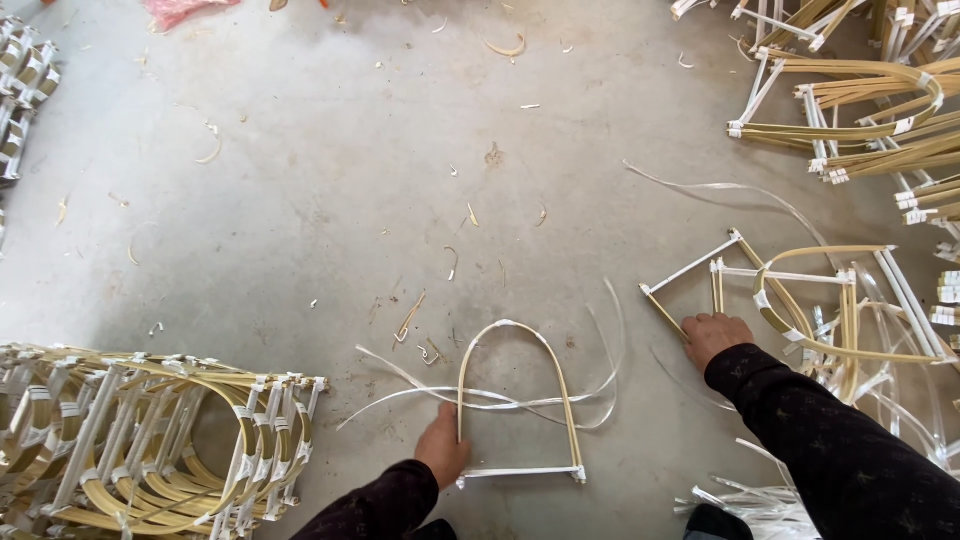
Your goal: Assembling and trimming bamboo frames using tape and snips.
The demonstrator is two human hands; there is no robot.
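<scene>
Down on the grey concrete floor point(300, 180) I see a pale yellow arch-shaped cane frame with a white-bound straight base point(520, 400), lying flat near the bottom middle of the view. I have no packages, labels or signs in sight. My left hand point(442, 445) rests palm down at the frame's lower left corner, fingers curled against the left leg of the arch; I cannot tell whether it truly grips it. Thin white plastic strips point(500, 400) cross loosely under and through the arch. To the right of the arch frame, my right hand point(714, 336) reaches out in a dark sleeve, fingers bent down on the corner of a triangular frame of cane and white binding point(700, 275), pressing or pinching it. Left of the arch frame lies a stack of finished arch frames laid on their side point(150, 440). Far up and right of it sits a heap of similar curved cane frames point(860, 100).
</scene>
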